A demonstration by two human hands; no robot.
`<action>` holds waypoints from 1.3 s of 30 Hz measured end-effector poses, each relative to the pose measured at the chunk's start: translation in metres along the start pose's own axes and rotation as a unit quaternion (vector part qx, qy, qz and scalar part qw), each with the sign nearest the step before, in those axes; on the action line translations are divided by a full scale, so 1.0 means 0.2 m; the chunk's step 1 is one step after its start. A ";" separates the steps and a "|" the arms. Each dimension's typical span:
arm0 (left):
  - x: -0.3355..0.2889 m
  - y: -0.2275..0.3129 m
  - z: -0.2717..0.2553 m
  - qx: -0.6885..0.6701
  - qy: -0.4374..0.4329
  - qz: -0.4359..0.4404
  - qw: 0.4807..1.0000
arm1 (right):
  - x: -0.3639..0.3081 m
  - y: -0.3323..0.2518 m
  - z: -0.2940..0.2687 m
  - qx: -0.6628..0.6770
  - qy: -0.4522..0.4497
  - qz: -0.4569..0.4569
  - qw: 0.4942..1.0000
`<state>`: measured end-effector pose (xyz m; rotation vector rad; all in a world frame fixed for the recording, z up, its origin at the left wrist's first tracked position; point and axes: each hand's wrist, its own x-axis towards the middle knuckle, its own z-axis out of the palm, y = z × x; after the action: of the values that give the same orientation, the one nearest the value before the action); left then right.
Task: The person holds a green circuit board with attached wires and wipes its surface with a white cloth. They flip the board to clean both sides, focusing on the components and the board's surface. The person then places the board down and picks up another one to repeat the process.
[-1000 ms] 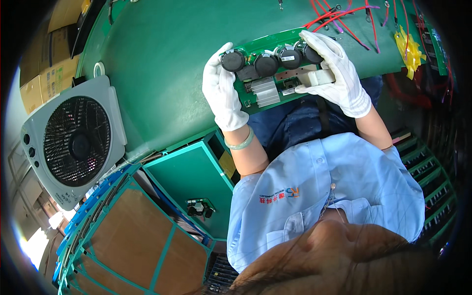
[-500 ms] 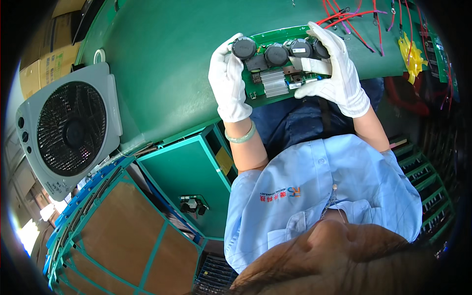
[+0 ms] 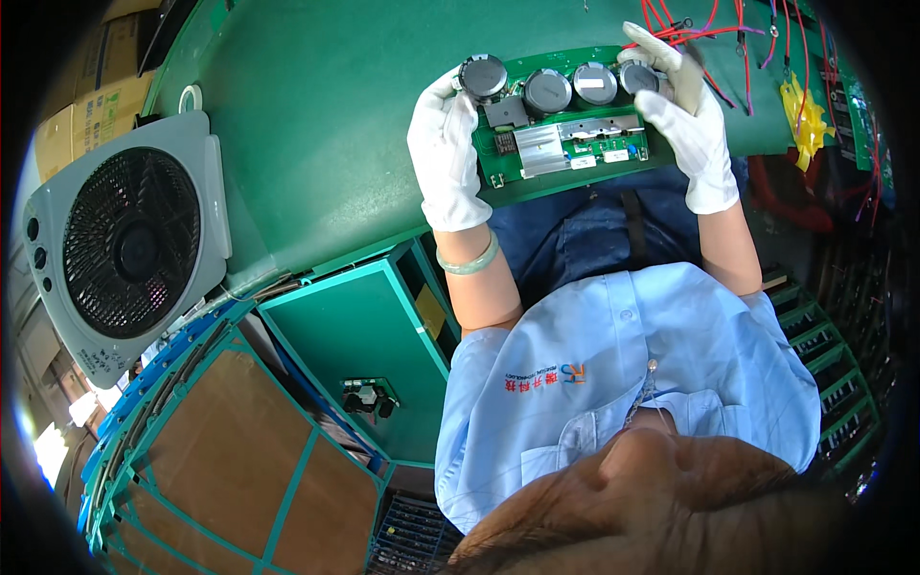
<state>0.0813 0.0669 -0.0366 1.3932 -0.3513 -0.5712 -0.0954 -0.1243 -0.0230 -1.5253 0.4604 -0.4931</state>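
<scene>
A green circuit board (image 3: 583, 151) is held near the front edge of the table, component side up. Along its far side stands a row of several black round capacitors (image 3: 547, 92); a silver finned heat sink (image 3: 541, 153) sits nearer to me. My left hand (image 3: 447, 158), in a white glove, grips the board's left end, its fingertips beside the leftmost capacitor. My right hand (image 3: 692, 120), also gloved, is open at the right end, thumb and fingers spread around the rightmost capacitor. Whether it touches the board I cannot tell.
Red wires (image 3: 714, 34) lie at the far right of the green table (image 3: 316, 115), beside a yellow plastic piece (image 3: 805, 107). A grey box fan (image 3: 134, 244) stands at left. Another small board (image 3: 368, 397) rests on a green cabinet (image 3: 335, 335) below the table.
My right hand has let go of the board's right end and opened. A pale strip near its thumb no longer shows. My left hand keeps its hold.
</scene>
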 end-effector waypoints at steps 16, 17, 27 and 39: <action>0.00 0.02 0.02 -0.007 -0.007 0.033 0.999 | -0.02 0.02 -0.02 0.085 -0.006 0.023 0.996; -0.01 0.02 0.03 -0.010 0.003 0.031 0.999 | -0.02 0.02 -0.02 0.081 -0.006 0.025 0.996; 0.01 -0.02 -0.01 0.018 -0.024 0.065 0.997 | -0.03 -0.03 -0.03 0.066 0.011 0.063 0.996; -0.02 0.06 0.04 -0.022 -0.042 0.036 0.998 | -0.03 0.00 -0.04 0.081 0.001 0.040 0.996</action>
<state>0.0746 0.0631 -0.0237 1.3115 -0.4513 -0.5758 -0.1052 -0.1268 -0.0222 -1.3445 0.4709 -0.4584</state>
